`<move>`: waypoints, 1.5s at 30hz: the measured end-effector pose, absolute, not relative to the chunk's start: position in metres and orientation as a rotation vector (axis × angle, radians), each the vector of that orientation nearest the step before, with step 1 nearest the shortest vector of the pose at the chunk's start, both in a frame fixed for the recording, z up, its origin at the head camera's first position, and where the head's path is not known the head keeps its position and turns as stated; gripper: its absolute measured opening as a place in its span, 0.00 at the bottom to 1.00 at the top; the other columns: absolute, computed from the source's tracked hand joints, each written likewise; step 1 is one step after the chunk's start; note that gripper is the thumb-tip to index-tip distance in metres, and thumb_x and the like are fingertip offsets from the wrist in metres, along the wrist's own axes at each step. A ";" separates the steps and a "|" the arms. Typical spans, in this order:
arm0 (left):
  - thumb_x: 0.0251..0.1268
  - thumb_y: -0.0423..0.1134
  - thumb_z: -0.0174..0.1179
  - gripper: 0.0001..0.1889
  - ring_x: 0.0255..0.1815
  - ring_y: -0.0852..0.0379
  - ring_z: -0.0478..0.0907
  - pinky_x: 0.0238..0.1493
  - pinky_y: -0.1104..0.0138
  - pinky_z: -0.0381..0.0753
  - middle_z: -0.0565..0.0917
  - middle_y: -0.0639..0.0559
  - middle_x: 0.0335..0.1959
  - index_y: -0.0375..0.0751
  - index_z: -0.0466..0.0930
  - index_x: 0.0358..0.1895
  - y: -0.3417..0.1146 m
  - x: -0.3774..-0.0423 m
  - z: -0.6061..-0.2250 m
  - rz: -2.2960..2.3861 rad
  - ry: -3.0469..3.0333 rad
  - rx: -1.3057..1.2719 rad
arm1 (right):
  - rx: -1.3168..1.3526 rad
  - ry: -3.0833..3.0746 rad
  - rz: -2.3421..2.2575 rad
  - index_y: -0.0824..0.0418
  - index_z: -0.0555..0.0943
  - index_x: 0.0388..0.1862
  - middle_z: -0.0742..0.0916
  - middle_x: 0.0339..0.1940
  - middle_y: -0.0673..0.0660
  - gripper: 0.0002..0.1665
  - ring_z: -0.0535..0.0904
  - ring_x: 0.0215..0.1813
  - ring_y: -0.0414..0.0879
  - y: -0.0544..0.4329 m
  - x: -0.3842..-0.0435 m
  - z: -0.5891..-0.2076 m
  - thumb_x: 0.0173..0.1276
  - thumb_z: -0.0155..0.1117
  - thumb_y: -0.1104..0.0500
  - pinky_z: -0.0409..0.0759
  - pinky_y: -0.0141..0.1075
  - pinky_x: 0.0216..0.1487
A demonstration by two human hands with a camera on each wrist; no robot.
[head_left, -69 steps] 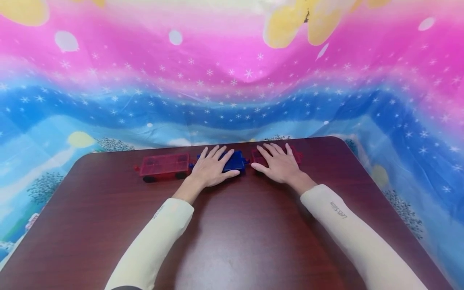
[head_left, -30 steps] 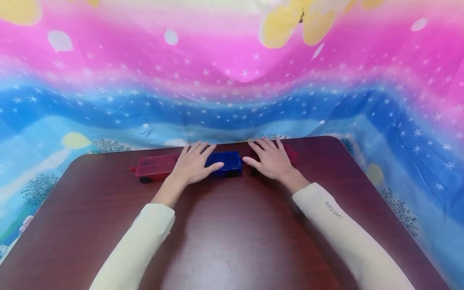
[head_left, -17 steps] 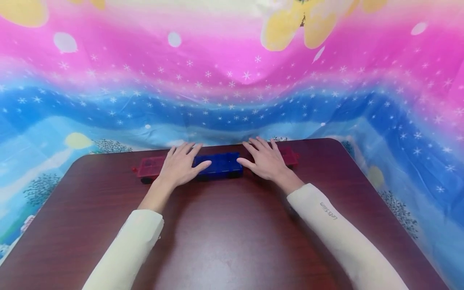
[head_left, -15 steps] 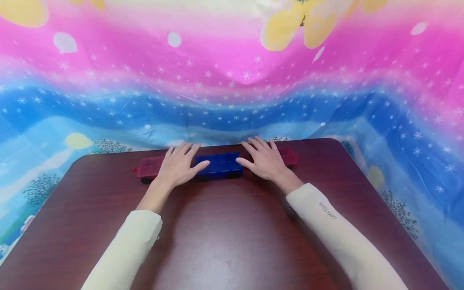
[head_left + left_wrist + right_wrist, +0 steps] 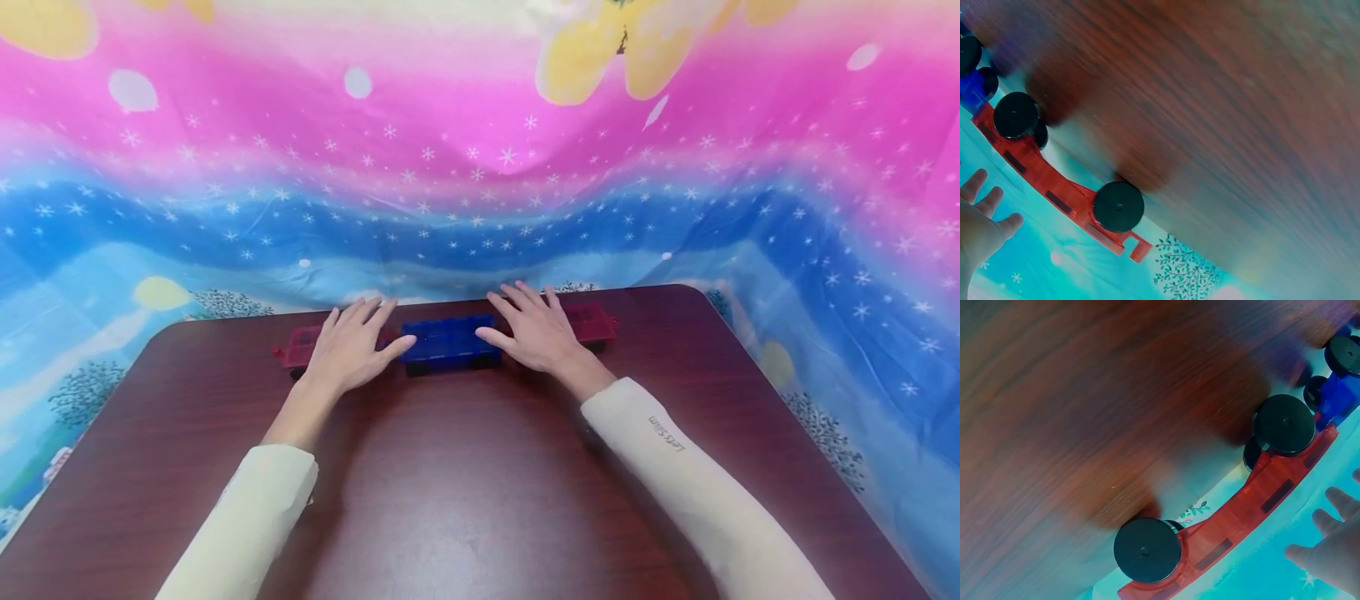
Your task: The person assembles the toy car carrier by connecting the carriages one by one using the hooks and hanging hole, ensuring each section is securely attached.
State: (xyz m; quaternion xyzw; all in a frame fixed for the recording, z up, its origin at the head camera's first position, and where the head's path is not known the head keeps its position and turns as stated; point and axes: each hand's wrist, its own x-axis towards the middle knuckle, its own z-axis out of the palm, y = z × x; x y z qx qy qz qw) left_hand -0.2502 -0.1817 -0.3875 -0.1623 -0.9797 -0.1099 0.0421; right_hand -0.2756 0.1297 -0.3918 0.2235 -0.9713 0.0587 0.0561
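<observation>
Three toy train cars stand in a row along the far side of the table: a translucent red car at left, a translucent blue car in the middle, another red car at right. My left hand, fingers spread and palm down, covers much of the left red car in the head view. In the left wrist view a gap shows between the fingers and that red car. My right hand hovers likewise near the right red car, its thumb in front of the blue car's right end. Neither hand holds anything.
The dark wood-grain table has rounded far corners. Behind it hangs a pink and blue cloth backdrop with snowflakes. In the right wrist view, black wheels show under the red car.
My left hand has moved left, from over the blue car to the left red car, uncovering the blue car. My right hand has shifted slightly left. The cars stay in place.
</observation>
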 end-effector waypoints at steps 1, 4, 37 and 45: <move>0.71 0.73 0.44 0.46 0.80 0.38 0.50 0.76 0.37 0.38 0.58 0.38 0.79 0.47 0.55 0.82 -0.183 -0.250 -0.388 -0.336 -2.999 -0.492 | 0.680 -2.945 0.182 0.48 0.60 0.82 0.63 0.82 0.55 0.48 0.49 0.83 0.54 0.129 -0.276 -0.392 0.73 0.39 0.23 0.40 0.62 0.78; 0.71 0.73 0.44 0.46 0.80 0.37 0.50 0.76 0.37 0.38 0.59 0.38 0.79 0.46 0.56 0.81 -0.187 -0.249 -0.388 -0.335 -2.994 -0.480 | 0.685 -2.944 0.180 0.48 0.60 0.83 0.63 0.82 0.55 0.48 0.49 0.83 0.54 0.126 -0.276 -0.391 0.73 0.39 0.23 0.41 0.62 0.78; 0.72 0.72 0.45 0.45 0.79 0.33 0.50 0.75 0.35 0.41 0.61 0.35 0.77 0.42 0.59 0.80 -0.222 -0.239 -0.395 -0.370 -2.991 -0.390 | 0.785 -2.931 0.207 0.47 0.59 0.83 0.64 0.81 0.55 0.49 0.50 0.83 0.53 0.095 -0.273 -0.389 0.73 0.41 0.23 0.42 0.60 0.79; 0.71 0.72 0.45 0.46 0.79 0.33 0.50 0.75 0.35 0.40 0.61 0.34 0.77 0.41 0.60 0.79 -0.230 -0.235 -0.400 -0.336 -3.030 -0.373 | 0.836 -2.941 0.157 0.47 0.61 0.82 0.65 0.81 0.54 0.49 0.51 0.82 0.54 0.088 -0.272 -0.394 0.72 0.41 0.22 0.44 0.60 0.78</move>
